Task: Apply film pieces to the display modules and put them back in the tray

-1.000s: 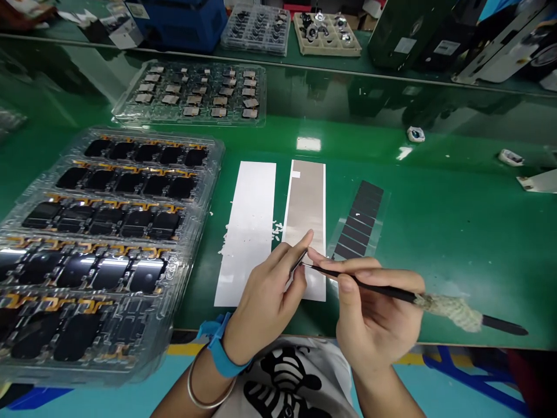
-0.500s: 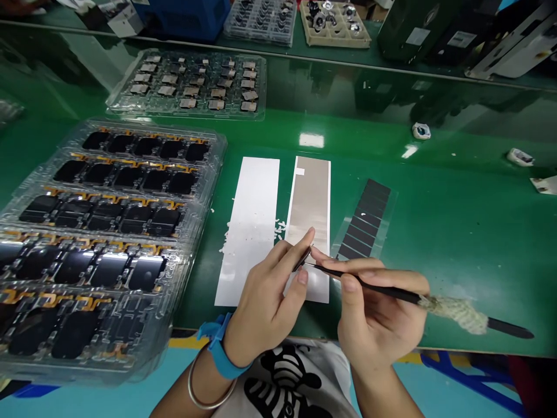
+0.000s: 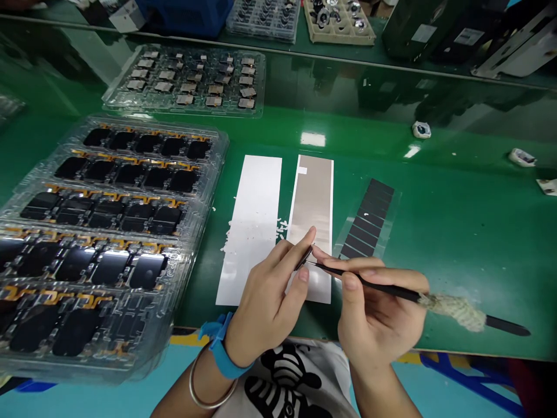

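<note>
Hardly anything has moved since the earlier frame: the left hand [image 3: 265, 302] still pinches a small dark part [image 3: 303, 259] between thumb and forefinger, and the right hand [image 3: 374, 316] still grips black tweezers [image 3: 391, 290], tip touching that part, above the bench [image 3: 456, 232] and its silver strip [image 3: 313, 203].

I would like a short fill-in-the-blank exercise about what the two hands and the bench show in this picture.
1. The right hand holds black ____ with a wrapped handle.
2. The left hand pinches a small dark part between thumb and ____.
3. The left wrist wears a ____ wrist strap.
4. The strip of black rectangles lies to the ____ of the grey sheet.

Missing words: tweezers; forefinger; blue; right
</note>
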`<state>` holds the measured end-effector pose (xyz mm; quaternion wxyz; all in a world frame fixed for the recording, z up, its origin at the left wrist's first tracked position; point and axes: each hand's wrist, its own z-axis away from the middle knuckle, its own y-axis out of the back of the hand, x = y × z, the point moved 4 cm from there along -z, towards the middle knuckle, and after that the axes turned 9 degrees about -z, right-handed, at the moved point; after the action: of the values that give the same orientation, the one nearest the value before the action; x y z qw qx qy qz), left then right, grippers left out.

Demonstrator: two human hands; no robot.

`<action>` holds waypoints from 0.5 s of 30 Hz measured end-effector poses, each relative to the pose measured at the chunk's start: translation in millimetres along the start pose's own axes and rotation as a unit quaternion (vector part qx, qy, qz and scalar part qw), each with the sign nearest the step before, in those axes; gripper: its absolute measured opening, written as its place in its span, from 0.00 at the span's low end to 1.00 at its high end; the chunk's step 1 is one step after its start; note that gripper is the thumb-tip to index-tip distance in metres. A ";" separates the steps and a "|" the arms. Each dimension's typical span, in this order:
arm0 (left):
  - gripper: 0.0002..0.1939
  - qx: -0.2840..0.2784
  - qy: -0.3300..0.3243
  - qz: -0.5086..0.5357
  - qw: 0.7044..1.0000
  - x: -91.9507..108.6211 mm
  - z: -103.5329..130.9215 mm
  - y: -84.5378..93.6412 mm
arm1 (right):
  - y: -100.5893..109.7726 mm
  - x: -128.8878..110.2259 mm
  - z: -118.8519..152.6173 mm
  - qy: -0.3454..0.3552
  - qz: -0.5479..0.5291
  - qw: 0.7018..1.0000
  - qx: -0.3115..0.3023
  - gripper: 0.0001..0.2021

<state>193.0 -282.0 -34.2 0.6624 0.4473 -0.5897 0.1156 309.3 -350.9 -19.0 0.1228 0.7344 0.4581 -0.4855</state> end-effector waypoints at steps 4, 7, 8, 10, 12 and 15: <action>0.25 0.001 0.003 -0.007 1.000 -0.4 0.1 -0.6 | -0.4 0.0 0.0 0.000 -0.009 1.000 -0.002 0.15; 0.25 0.005 0.006 -0.016 1.000 -0.4 -0.1 -0.8 | -0.9 0.4 -0.1 -0.003 -0.015 1.000 -0.003 0.16; 0.25 0.006 0.006 -0.019 1.000 -0.3 -0.2 -0.9 | -0.9 0.7 -0.2 -0.007 -0.016 1.000 -0.002 0.15; 0.25 0.009 0.006 -0.024 1.000 0.1 -0.4 -0.9 | -0.7 1.3 -0.3 -0.016 -0.016 1.000 0.004 0.14; 0.25 0.009 0.006 -0.028 1.000 0.4 -0.5 -1.0 | -0.8 1.5 -0.5 -0.022 -0.012 1.000 0.009 0.13; 0.25 0.009 0.005 -0.029 1.000 0.5 -0.6 -0.9 | -1.7 0.9 -1.1 -0.018 0.002 1.000 0.010 0.12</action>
<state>194.2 -282.3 -34.1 0.6647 0.4692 -0.5720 0.1043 308.8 -348.8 -18.7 0.1248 0.7277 0.4497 -0.5027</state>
